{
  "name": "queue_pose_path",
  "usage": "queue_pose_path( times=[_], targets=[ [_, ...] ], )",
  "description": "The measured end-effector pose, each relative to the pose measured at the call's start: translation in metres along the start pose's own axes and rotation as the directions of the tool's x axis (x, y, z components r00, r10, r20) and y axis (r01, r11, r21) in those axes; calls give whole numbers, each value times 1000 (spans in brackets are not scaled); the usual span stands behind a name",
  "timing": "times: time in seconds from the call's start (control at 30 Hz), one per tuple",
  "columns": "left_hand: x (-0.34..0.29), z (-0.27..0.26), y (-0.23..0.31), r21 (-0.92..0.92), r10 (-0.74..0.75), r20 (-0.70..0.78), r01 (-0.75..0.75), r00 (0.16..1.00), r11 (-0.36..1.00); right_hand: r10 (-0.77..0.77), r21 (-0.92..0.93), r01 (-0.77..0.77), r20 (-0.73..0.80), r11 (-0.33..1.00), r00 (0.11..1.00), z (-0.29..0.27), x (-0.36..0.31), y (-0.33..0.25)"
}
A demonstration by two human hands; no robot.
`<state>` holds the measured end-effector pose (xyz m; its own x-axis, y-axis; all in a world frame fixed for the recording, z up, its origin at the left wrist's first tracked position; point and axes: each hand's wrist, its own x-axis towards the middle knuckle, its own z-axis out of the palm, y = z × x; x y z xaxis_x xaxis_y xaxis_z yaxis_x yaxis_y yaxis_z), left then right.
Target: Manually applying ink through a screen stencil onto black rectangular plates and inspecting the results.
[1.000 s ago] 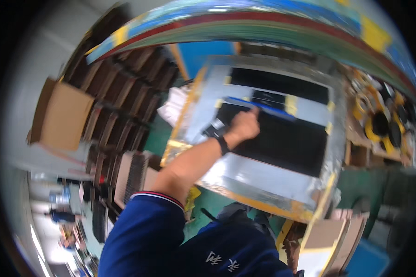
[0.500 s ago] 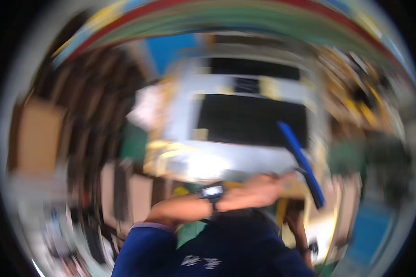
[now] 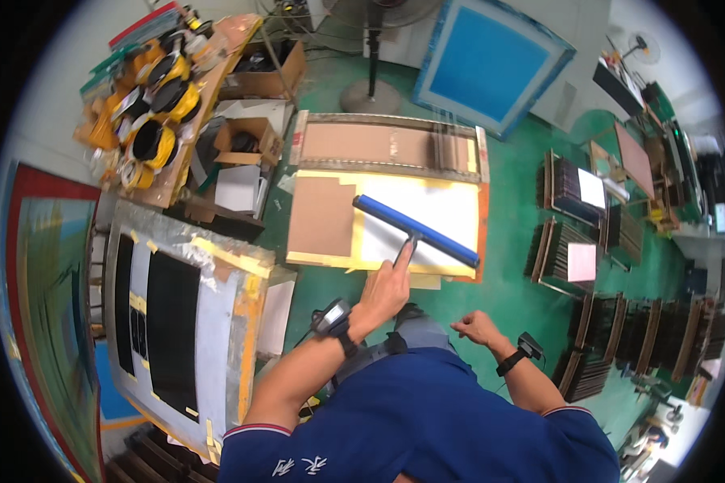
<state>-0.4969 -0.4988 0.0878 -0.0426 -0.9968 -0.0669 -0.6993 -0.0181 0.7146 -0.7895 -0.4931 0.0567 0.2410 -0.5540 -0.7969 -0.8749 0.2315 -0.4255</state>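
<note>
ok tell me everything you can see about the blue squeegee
The blue squeegee is a long straight bar with a blue blade and a short grey handle at its middle. It lies slantwise over the pale, yellow-taped screen frame on the green floor. The left hand holds the handle; the right hand hangs free, touching nothing.

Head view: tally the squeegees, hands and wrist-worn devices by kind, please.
blue squeegee: 1
hands: 2, left hand gripping the squeegee handle, right hand empty
wrist devices: 2
Total: 5
</note>
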Motion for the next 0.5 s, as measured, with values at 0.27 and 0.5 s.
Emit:
queue_pose_path(
  times=[0.27,0.5],
  targets=[
    [33,67,-3,88,-111,-20,112,994,990,-77,-68,76,0,995,997,-26,-3,49],
    [-79,-16,-26,-65,-181,-314,169,932,983,-385,-80,390,78,917,920,-42,16,-74]
  ],
)
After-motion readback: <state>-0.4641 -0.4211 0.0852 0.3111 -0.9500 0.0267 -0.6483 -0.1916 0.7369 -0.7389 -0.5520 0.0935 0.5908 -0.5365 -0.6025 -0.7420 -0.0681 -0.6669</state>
